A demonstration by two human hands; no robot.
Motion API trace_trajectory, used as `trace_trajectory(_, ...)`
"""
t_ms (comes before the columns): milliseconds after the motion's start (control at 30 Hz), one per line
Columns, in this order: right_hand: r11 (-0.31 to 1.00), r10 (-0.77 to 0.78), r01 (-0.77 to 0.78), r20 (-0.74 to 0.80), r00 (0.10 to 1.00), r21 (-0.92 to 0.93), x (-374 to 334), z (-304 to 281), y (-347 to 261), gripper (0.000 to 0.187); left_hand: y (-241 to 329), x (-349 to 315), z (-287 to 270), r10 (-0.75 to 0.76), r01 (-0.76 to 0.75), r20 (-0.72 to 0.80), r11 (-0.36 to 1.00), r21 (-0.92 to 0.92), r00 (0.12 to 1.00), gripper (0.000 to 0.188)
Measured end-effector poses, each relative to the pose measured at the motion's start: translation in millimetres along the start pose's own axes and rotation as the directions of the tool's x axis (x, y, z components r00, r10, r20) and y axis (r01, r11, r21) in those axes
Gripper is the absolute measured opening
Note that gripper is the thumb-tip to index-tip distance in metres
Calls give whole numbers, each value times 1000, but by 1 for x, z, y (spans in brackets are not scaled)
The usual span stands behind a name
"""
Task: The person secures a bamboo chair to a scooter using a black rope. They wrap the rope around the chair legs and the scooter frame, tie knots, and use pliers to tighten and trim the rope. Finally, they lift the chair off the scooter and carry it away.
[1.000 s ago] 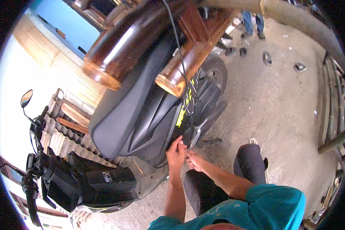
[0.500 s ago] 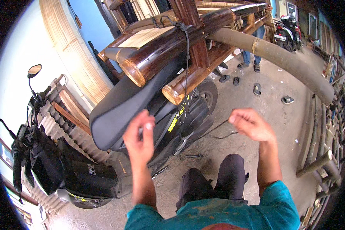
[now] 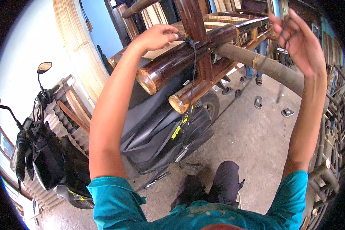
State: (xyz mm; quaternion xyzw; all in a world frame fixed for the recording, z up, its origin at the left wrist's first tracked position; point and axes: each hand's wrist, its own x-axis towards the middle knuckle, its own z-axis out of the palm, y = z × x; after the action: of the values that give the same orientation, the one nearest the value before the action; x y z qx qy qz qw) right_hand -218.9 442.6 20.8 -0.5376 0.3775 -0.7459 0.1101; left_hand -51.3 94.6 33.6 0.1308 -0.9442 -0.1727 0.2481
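Dark varnished bamboo furniture (image 3: 226, 36) rests across the seat of a black motor scooter (image 3: 153, 134). A black rope (image 3: 194, 57) is knotted around its upper pole and hangs down past the lower one. My left hand (image 3: 159, 37) reaches over the upper pole, fingertips pinched on the rope beside the knot. My right hand (image 3: 301, 48) is raised at the far right, blurred, its fingers partly spread with a dark length of rope running across them. From there the rope slants down, faintly, toward the scooter's rear wheel (image 3: 209, 105).
A thick bamboo pole (image 3: 268, 63) juts out to the right behind the furniture. Beyond it stands another person (image 3: 260, 50). Loose sandals (image 3: 258, 102) lie on the concrete floor (image 3: 237, 134). Bamboo poles (image 3: 322, 168) are stacked along the right, and corrugated sheets (image 3: 74, 126) lean at the left.
Both hands have risen and moved forward from above the floor and seat. The left has come to the knot; the right has drawn its rope up and to the right.
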Motion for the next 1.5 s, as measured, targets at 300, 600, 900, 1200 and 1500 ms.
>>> trace_trajectory(300,999,49,-49,16,999,-18,36,46,22,24,38,2,29,123,-91,-92,950,300,988,64)
trace_trajectory(600,897,-7,162,352,936,-411,70,48,142,28,6,-5,16,-116,88,-84,955,-282,990,32)
trace_trajectory(900,752,-229,423,400,887,-506,96,76,178,17,0,-15,2,-263,264,102,708,-654,959,26)
trace_trajectory(1200,547,-438,619,437,786,-564,100,88,182,18,4,-17,10,-195,133,4,654,-744,981,24)
trace_trajectory(1500,529,-364,585,459,811,-614,102,85,172,16,6,-19,12,-235,196,30,727,-658,972,16)
